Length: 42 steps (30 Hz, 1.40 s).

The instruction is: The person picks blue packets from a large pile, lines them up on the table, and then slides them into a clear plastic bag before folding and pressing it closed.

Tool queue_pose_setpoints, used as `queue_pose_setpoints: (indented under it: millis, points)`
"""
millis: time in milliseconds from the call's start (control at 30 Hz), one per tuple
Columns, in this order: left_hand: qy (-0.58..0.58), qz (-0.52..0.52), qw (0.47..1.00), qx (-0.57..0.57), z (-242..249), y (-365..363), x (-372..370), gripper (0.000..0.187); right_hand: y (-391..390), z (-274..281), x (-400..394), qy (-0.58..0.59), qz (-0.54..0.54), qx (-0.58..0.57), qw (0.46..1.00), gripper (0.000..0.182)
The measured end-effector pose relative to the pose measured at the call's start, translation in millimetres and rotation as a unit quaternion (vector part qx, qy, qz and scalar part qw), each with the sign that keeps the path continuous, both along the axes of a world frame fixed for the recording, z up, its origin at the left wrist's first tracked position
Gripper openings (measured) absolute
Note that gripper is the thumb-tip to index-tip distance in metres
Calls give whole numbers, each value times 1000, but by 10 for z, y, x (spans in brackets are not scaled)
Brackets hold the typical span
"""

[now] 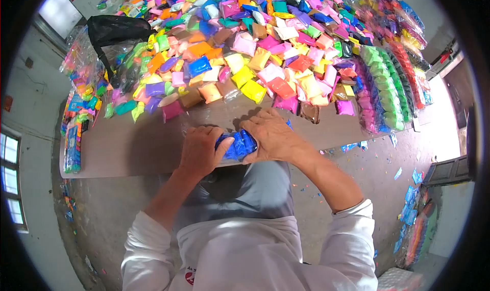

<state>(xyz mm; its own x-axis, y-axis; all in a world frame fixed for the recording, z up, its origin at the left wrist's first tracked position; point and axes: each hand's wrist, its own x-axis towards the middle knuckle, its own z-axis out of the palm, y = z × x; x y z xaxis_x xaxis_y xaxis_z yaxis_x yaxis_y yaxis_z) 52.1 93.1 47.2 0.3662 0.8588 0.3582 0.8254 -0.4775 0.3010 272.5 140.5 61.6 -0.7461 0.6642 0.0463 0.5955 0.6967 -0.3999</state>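
At the table's front edge, a bundle of blue packets (239, 147) in clear plastic lies between my two hands. My left hand (201, 150) wraps round its left end, with the thumb across the front. Around the right end curls my right hand (268, 135), its fingers over the far side and its thumb at the near side. The palm sides of both hands are hidden. Just beyond them, a yellow packet (253, 91) and a magenta packet (172, 111) lie at the near edge of a large pile of colourful packets.
The table (112, 148) carries the pile. Long bagged rows of green packets (383, 87) stand at the right, a black bag (117, 31) at the back left, and a stack of packs (72, 145) at the left corner. Blue wrappers (410, 207) litter the floor.
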Motion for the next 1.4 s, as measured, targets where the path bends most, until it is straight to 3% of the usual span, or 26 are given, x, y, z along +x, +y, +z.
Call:
queue_pose_setpoints:
  millis: [133,200,233,300,400,567,633,667,800,900,967,1100,1167,1200,1267,1300,1367,1400]
  points:
    - [3,10,1000,5,-14,-4,-5,25,49,-8,49,-21,22,-8,999,86]
    - [2,9,1000,3,-34,10,-6,25,55,-17,181,125,40,34,991,77]
    - [-6,11,1000,6,-52,11,-14,24,56,51,275,121,38,35,991,77]
    - [-20,11,1000,8,-77,6,-26,24,91,245,519,218,-155,-121,956,70]
    - [-28,20,999,2,-79,3,-25,23,197,236,933,361,-209,-287,862,52]
    - [-31,18,999,11,-103,28,-22,21,117,116,990,240,-203,-277,908,64]
    - [-30,24,999,11,-108,24,-16,20,44,29,860,93,-145,-55,983,72]
    - [-28,30,999,10,-105,22,-24,20,23,10,829,117,-148,-120,975,78]
    - [-33,36,999,23,-87,1,-8,21,50,-20,800,90,-113,-73,987,77]
    - [-37,41,998,18,-63,-6,10,20,67,76,829,61,-133,-16,989,63]
    - [-37,44,998,15,-62,-10,10,19,130,41,909,78,-103,45,991,42]
    - [-39,46,998,14,-69,-4,4,19,105,198,824,6,-119,3,993,26]
    - [-40,46,998,13,-79,-2,3,20,137,204,781,46,-129,-134,982,18]
    - [-42,46,998,13,-81,-3,5,20,150,169,785,44,-129,-134,982,18]
    - [-33,47,998,7,-78,1,5,20,187,32,797,159,-124,-187,961,16]
    - [-33,47,998,7,-79,1,5,20,194,-11,794,158,-124,-187,962,16]
    - [-31,48,998,2,-84,-2,4,20,196,-66,784,283,-117,-293,906,16]
    - [-32,48,998,2,-92,0,2,20,201,-62,792,282,-118,-293,906,16]
